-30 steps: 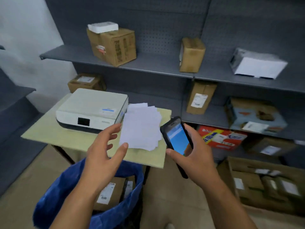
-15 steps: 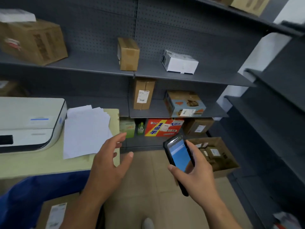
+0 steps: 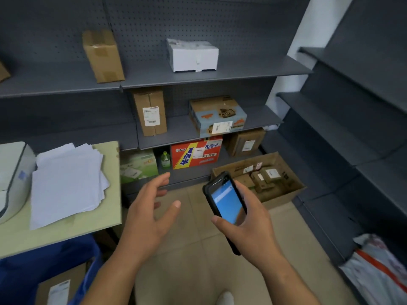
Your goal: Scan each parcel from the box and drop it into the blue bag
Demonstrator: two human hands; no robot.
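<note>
An open cardboard box [image 3: 293,190] sits on the floor to the right, with several small brown parcels [image 3: 262,178] inside. My right hand [image 3: 248,227] grips a black handheld scanner [image 3: 224,201] with a lit blue screen, held in front of the box. My left hand [image 3: 149,216] hovers empty over the floor, fingers spread. The blue bag [image 3: 28,274] is at the lower left, with a labelled brown parcel [image 3: 57,289] lying in it.
A pale green table [image 3: 66,230] on the left carries a white printer [image 3: 13,177] and loose white sheets [image 3: 66,183]. Grey shelving [image 3: 198,78] ahead holds cartons. More grey shelves [image 3: 352,128] rise on the right, with a grey mailer bag [image 3: 378,267] below.
My view has swung right, from the blue bag and table toward the floor box. Both hands kept their pose; the left one stays empty, the right one keeps the scanner.
</note>
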